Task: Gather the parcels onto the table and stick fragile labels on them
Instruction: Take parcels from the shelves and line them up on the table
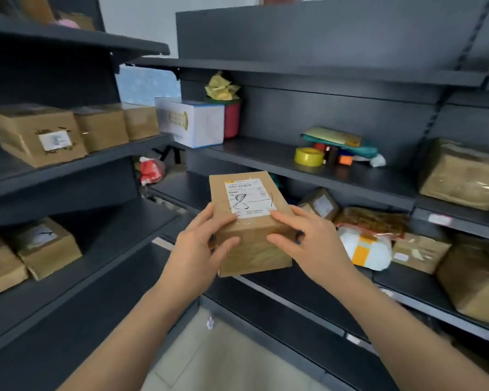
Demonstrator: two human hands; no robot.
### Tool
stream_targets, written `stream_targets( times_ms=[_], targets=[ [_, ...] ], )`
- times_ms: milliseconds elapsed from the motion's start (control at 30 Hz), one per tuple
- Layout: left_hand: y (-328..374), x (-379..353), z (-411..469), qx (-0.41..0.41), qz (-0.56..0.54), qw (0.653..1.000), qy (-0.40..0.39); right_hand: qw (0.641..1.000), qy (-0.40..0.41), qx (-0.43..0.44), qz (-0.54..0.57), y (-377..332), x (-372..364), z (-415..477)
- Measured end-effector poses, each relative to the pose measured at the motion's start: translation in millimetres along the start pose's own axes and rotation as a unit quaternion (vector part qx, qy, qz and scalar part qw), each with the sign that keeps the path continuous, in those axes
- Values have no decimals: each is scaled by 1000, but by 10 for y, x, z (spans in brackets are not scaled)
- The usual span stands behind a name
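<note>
A brown cardboard parcel (250,244) with a white shipping label on its top is held in the air in front of dark shelving. My left hand (201,246) grips its left side, thumb on the front face and a finger on top. My right hand (308,241) grips its right side the same way. More brown parcels (34,134) sit on the left shelves, and others (460,176) lie on the right shelves. No table is in view.
Dark metal shelf units (322,176) stand left and right, meeting in a corner ahead. A white box (192,122), a red container, a yellow tape roll (308,156) and coloured odds lie on the middle shelf. A white and orange bag (364,249) lies lower right. Pale floor shows below.
</note>
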State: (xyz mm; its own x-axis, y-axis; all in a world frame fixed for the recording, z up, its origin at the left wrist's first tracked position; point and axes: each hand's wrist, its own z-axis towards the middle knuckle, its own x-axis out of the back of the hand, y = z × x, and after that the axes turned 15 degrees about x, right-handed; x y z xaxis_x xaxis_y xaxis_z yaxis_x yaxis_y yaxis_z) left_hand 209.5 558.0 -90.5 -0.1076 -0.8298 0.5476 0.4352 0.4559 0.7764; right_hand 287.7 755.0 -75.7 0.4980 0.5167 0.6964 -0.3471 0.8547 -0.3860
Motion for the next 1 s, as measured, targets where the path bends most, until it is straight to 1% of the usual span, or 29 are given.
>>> stream_targets(
  times_ms=[100, 200, 333, 467, 600, 733, 900, 1000],
  targets=[
    [270, -471, 14, -40, -18, 997, -60, 997, 17, -56, -53, 200, 385, -366],
    [524, -891, 34, -63, -42, 990, -120, 988, 35, -116, -91, 353, 703, -695],
    [831, -1376, 41, -80, -55, 974, -202, 973, 73, -188, -113, 483, 1032, -1077],
    [1127, -1826, 94, -114, -50, 958, -259, 950, 116, -249, -148, 637, 1300, -1372],
    [1408, -2297, 174, -147, -70, 932, -323, 919, 144, -317, -185, 746, 1542, -1610],
    [1691, -2754, 163, -180, -107, 895, -394, 883, 183, -363, -233, 817, 1734, -1926],
    [2088, -3286, -103, -244, -92, 856, -447, 830, 215, -430, -284, 767, 1984, -2402],
    [2349, -3553, -339, -279, -92, 822, -487, 800, 234, -455, -314, 684, 2155, -2701]
  ],
)
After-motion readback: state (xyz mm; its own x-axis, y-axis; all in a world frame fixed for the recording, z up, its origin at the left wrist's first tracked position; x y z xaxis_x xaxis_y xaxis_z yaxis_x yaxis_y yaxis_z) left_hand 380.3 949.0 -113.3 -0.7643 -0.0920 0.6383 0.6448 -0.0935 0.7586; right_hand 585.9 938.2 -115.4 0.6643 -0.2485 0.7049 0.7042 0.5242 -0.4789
